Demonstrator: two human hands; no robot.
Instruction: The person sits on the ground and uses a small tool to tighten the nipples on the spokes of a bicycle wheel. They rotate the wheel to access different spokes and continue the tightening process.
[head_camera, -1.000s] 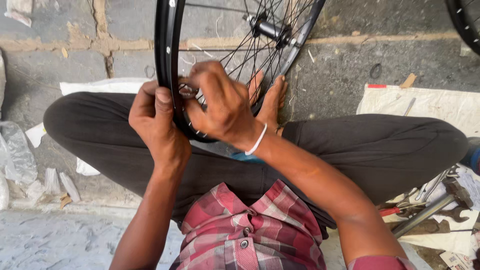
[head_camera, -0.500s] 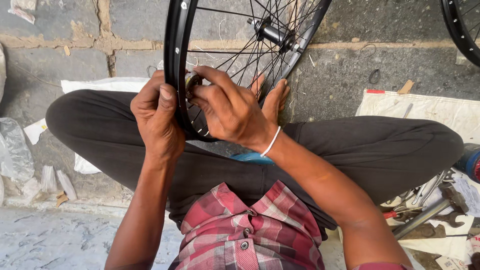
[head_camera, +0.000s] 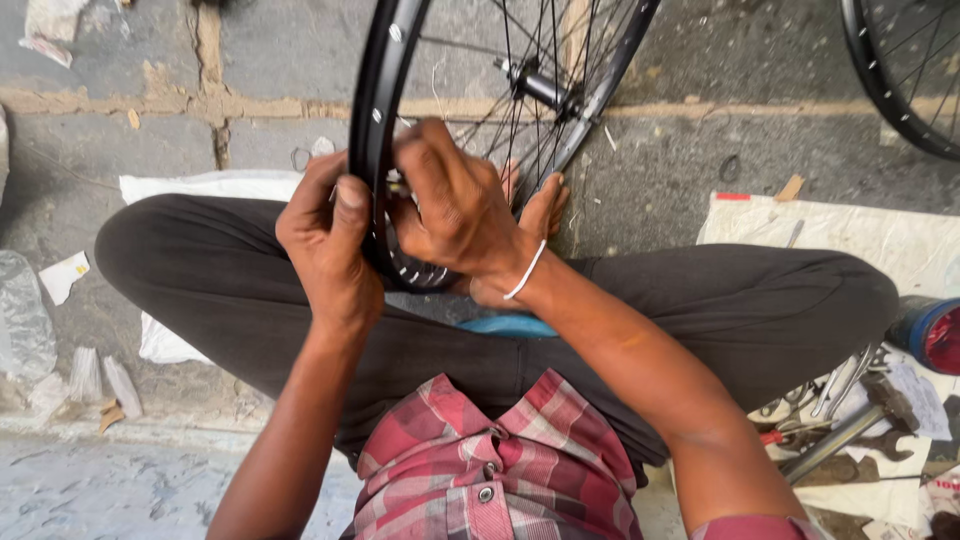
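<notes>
Between the crossed legs (head_camera: 700, 300), on the paved ground: black bicycle wheel rim (head_camera: 375, 130), stood upright on edge, upper part cut off by the top of the frame. Hub (head_camera: 535, 85) and spokes (head_camera: 500, 110) visible through the rim opening; lower arc of the rim hidden behind both hands. Contact point between rim and lap not discernible. Whatever sits under the right fingertips, hidden; small part or bare rim, cannot tell.

Left hand (head_camera: 325, 245): wrapped on the outer left face of the rim, thumb laid flat along the rim edge, fingers curled round and out of sight behind it. Closed grip on the rim.

Right hand (head_camera: 455, 205): arched over the inner side of the rim from the right, knuckles up, fingers bunched together and pressed down at the rim bed. White band at the wrist. Forearm angled in from lower right.

Bare toes (head_camera: 545, 205) just behind the right hand. Second wheel (head_camera: 900, 90) at upper right, mostly cut off. Loose hand tools (head_camera: 850, 400) on white sheeting (head_camera: 860, 235) at right, partly cropped.
</notes>
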